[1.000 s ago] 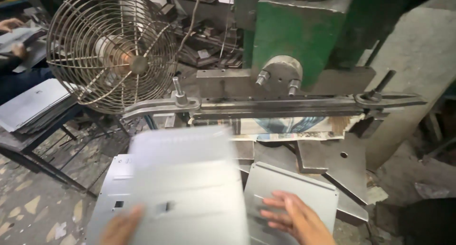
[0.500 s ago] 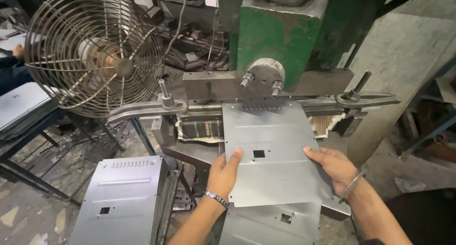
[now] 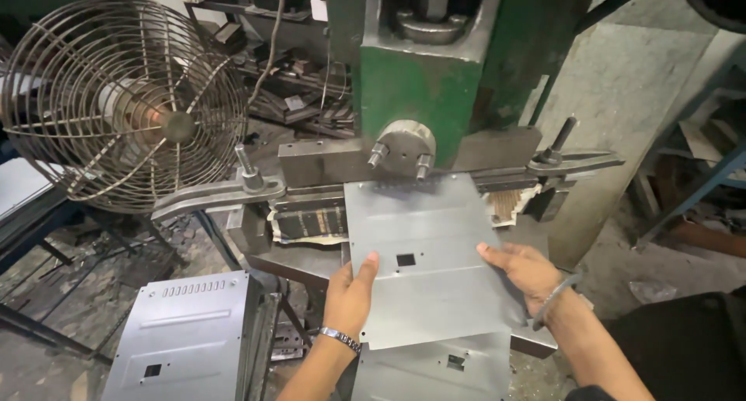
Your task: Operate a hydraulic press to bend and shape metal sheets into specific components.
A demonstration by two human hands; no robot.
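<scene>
Head view: left hand [image 3: 351, 292] and right hand [image 3: 528, 270] grip the sheet [image 3: 423, 253] by its sides under the press [image 3: 420, 82].

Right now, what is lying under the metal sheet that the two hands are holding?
Under the metal sheet, held by the left hand and right hand, another punched sheet shows at its near edge. Its far edge goes into the green press. The press bed beneath is covered.

Press bed [image 3: 311, 265]: metal sheet [image 3: 427, 253] flat on it, cardboard [image 3: 307, 222] beneath.
</scene>
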